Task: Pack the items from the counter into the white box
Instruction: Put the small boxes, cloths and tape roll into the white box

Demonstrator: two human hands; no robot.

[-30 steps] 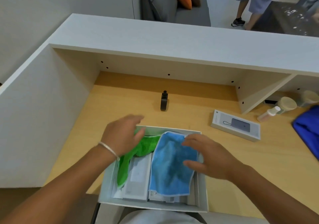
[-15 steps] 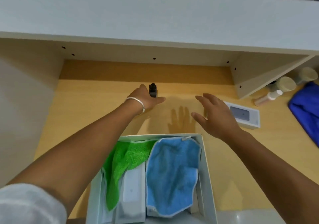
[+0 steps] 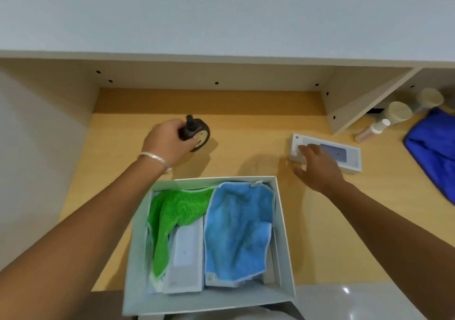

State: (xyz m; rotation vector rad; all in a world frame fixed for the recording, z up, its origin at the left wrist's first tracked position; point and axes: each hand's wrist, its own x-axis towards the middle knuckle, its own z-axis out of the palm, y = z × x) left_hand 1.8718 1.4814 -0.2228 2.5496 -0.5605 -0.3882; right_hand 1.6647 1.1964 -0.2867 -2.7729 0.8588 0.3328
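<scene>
Here the flat box lies lengthwise left-to-right.

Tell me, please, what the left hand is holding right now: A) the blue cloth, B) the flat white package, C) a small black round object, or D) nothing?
C: the left hand grips the small black round object on the counter, beyond the white box.

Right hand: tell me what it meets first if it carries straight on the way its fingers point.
The right hand probably meets the flat white product box first; its fingertips already overlap that box's near-left end, though actual contact is unclear.
</scene>
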